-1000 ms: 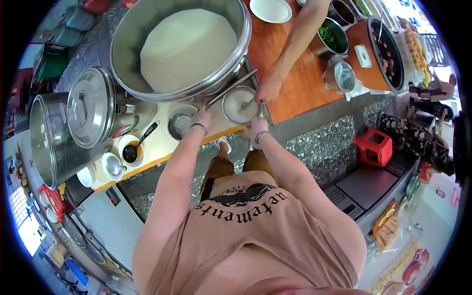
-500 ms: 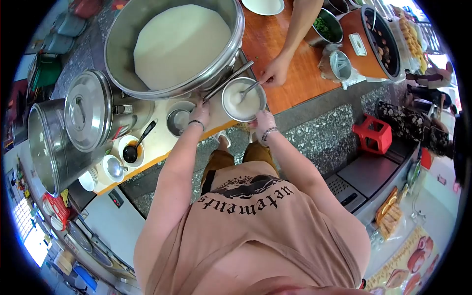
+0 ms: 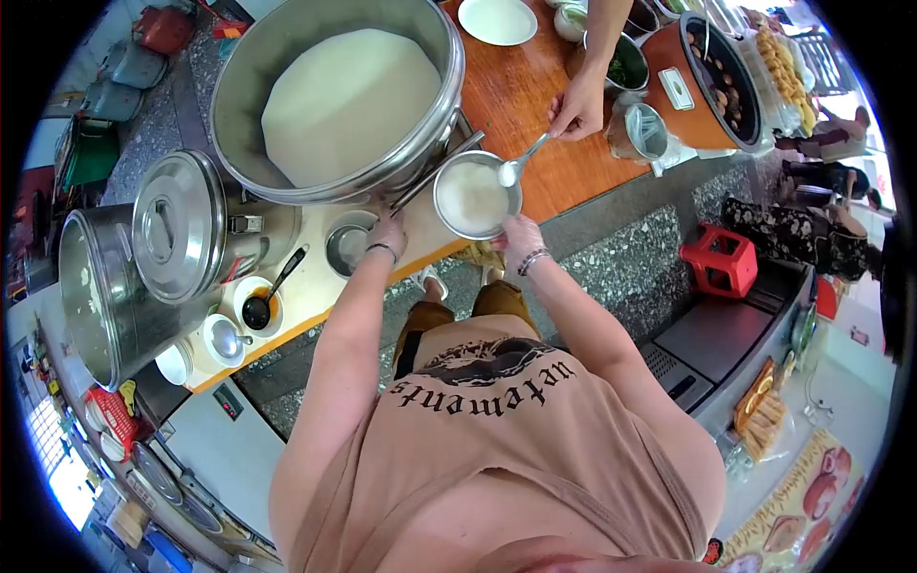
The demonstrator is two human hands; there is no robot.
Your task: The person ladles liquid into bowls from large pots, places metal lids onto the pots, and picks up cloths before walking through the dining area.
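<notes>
My right hand (image 3: pixel 521 240), in a clear glove, grips the near rim of a metal bowl (image 3: pixel 442 212) of white, porridge-like liquid. Another person's hand (image 3: pixel 579 107) holds a metal spoon (image 3: pixel 531 155) over the bowl's right rim, with white stuff in it. My left hand (image 3: pixel 388 235), also gloved, is closed round the lower end of a long metal handle (image 3: pixel 442 169) that slants up to the right. Beside that hand stands a round metal container (image 3: pixel 334 250). A large steel pot (image 3: pixel 234 143) of white liquid is just beyond.
Left on the counter (image 3: pixel 315 304) are a black ladle (image 3: pixel 256 312) in a white bowl, another white bowl (image 3: pixel 212 334) and a lidded steel pot (image 3: pixel 172 224). A white plate (image 3: pixel 498 21) and a brown cooker (image 3: pixel 673 88) sit beyond. Behind me is a red stool (image 3: pixel 718 260).
The other person's spoon has lifted out of the white liquid to the bowl's right rim, and that hand has moved up and right. My hands keep their grips.
</notes>
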